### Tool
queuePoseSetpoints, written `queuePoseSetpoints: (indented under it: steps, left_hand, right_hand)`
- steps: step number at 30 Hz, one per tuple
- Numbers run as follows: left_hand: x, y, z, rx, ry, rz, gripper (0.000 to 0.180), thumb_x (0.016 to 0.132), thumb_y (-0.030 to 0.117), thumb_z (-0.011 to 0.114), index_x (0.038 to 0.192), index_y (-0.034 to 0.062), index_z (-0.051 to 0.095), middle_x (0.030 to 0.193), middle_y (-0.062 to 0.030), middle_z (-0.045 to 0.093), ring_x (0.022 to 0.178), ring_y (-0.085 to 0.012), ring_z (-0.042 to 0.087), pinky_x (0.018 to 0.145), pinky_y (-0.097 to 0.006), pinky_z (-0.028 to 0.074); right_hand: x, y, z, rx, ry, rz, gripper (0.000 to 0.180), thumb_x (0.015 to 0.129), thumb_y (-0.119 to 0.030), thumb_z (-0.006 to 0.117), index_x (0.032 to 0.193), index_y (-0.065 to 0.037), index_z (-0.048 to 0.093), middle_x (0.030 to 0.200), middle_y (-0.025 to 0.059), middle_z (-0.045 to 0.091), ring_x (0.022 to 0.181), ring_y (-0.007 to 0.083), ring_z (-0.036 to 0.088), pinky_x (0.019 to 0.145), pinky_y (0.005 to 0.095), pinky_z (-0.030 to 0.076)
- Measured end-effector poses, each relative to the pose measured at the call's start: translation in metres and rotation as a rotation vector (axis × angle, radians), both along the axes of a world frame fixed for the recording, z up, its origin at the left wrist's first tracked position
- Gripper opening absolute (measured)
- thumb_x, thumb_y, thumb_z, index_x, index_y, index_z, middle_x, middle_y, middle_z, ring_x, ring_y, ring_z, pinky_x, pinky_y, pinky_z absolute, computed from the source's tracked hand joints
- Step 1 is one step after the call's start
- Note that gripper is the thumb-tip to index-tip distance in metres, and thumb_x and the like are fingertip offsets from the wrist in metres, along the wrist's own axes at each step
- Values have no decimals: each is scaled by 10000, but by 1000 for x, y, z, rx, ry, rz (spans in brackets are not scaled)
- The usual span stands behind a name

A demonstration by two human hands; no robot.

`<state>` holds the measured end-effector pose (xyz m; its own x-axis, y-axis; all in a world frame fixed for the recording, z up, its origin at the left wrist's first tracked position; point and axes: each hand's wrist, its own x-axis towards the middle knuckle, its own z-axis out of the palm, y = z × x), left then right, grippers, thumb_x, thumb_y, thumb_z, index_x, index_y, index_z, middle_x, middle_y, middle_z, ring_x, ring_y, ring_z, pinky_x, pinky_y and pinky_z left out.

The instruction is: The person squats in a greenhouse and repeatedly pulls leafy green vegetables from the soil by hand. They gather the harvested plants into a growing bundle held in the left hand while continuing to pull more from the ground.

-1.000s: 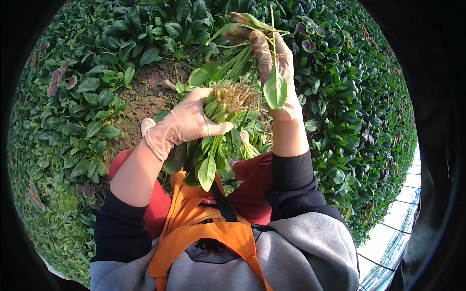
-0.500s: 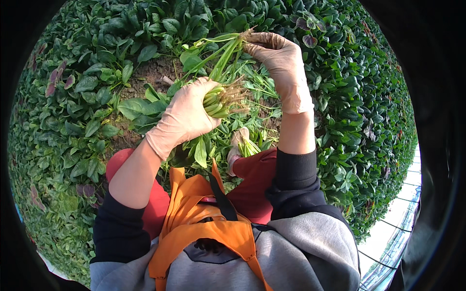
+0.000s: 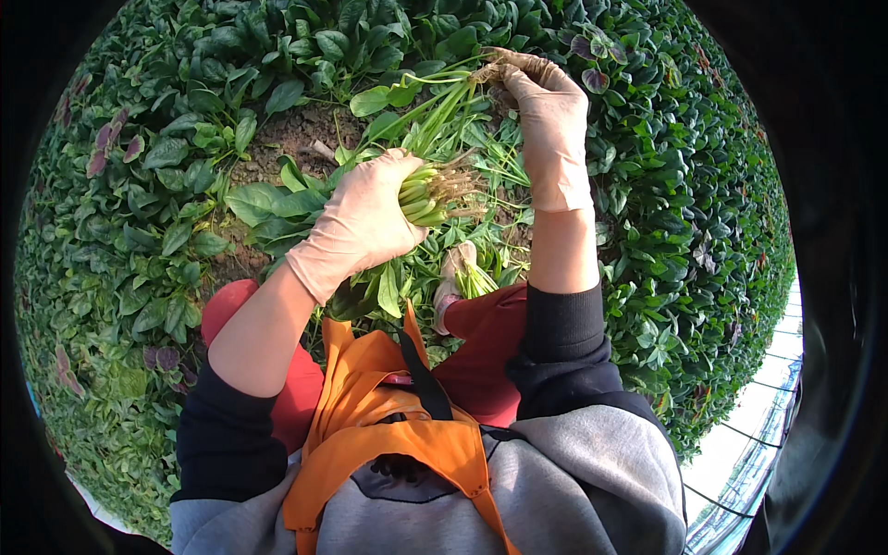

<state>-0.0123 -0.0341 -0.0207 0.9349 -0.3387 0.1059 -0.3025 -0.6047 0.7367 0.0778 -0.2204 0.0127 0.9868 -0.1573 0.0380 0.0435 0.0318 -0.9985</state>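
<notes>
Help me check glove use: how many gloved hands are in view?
2. The left hand grips a bunch of greens at centre; the right hand pinches a plant's roots higher up.

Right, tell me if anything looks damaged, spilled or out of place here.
Nothing stands out. The left hand grips a bundle of pulled greens with pale roots showing, and the right hand holds another plant by its root end. A bare soil patch shows among the leafy bed. A few purple leaves grow mixed in.

The left hand (image 3: 361, 227) grips a bunch of greens (image 3: 427, 194) at centre. The right hand (image 3: 548, 120) lies at one o'clock of it. A bare soil patch (image 3: 291, 139) sits at ten o'clock.
</notes>
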Motion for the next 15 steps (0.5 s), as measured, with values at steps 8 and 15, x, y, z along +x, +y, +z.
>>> queuePoseSetpoints:
  steps: [8, 15]
  left_hand:
    - [-5, -5, -5, 77, 35, -13, 401, 661, 148, 743, 1020, 7, 633, 1008, -195, 644, 924, -371, 647, 814, -411, 540]
    - [-5, -8, -10, 68, 23, -29, 442, 652, 139, 738, 1055, -5, 629, 1042, -200, 640, 956, -381, 641, 852, -418, 536]
  right_hand:
    - [-13, 2, -4, -735, -294, 297, 284, 803, -56, 763, 1085, -58, 726, 910, 36, 674, 837, 104, 640, 752, 253, 516]
    - [-11, 6, -14, -970, -228, 28, 212, 849, -226, 721, 890, -27, 662, 811, 157, 684, 765, 309, 658, 678, 366, 526]
